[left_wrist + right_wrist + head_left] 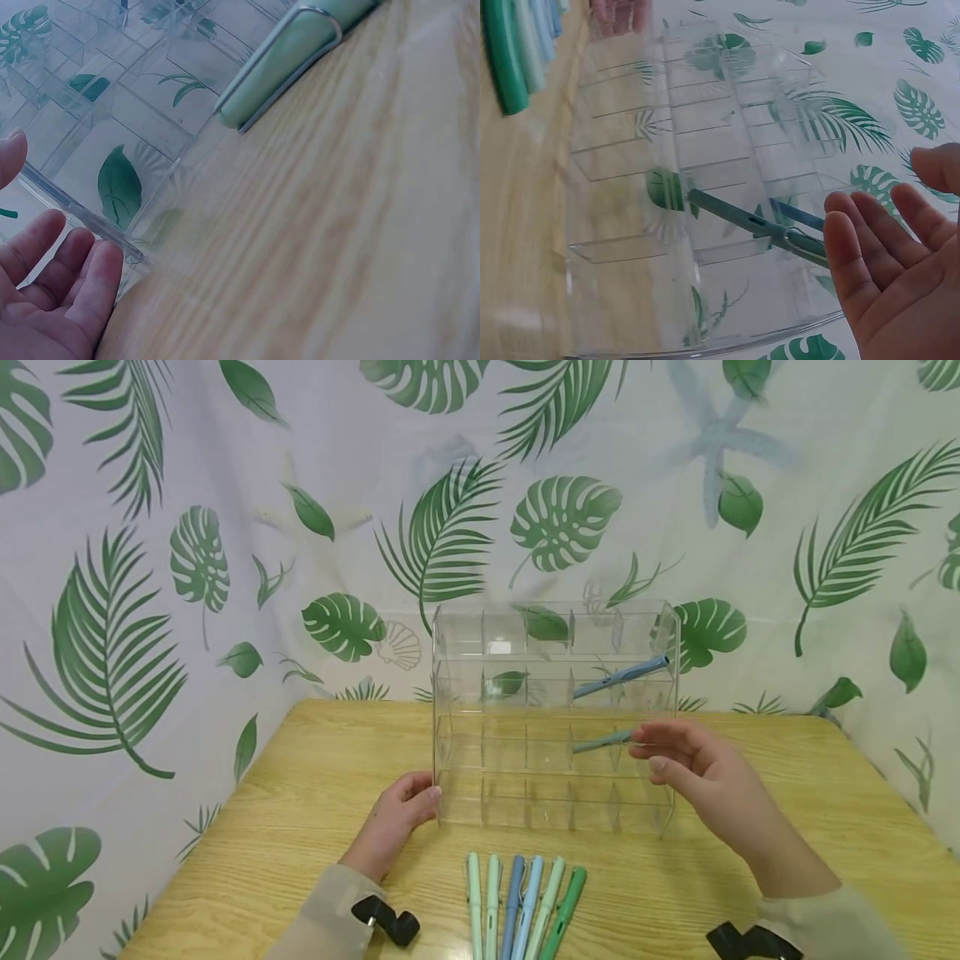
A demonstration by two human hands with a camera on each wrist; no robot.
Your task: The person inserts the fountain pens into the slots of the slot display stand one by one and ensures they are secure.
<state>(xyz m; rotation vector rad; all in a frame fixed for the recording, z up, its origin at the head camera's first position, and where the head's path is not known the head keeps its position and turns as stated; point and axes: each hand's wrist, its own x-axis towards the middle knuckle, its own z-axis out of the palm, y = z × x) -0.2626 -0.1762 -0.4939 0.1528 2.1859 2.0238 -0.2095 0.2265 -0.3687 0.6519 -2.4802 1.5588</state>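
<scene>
A clear plastic rack (504, 752) with tiers of small compartments stands upright on the table. My left hand (397, 814) grips its left side edge, the thumb in front and the fingers on the outer side. At the rack's right side my right hand (701, 777) is spread loosely, thumb apart from the fingers. Its fingertips are by the capped end of a teal-green pen (739, 215), which lies slanted in a lower tier; contact cannot be made out. A blue pen (621, 677) leans in a tier above.
Several pens lie side by side on the wooden table (247, 860) before the rack, among them a light green pen (475, 893), a light blue pen (532, 893) and a dark green pen (567, 906). A leaf-printed cloth (300, 427) hangs behind.
</scene>
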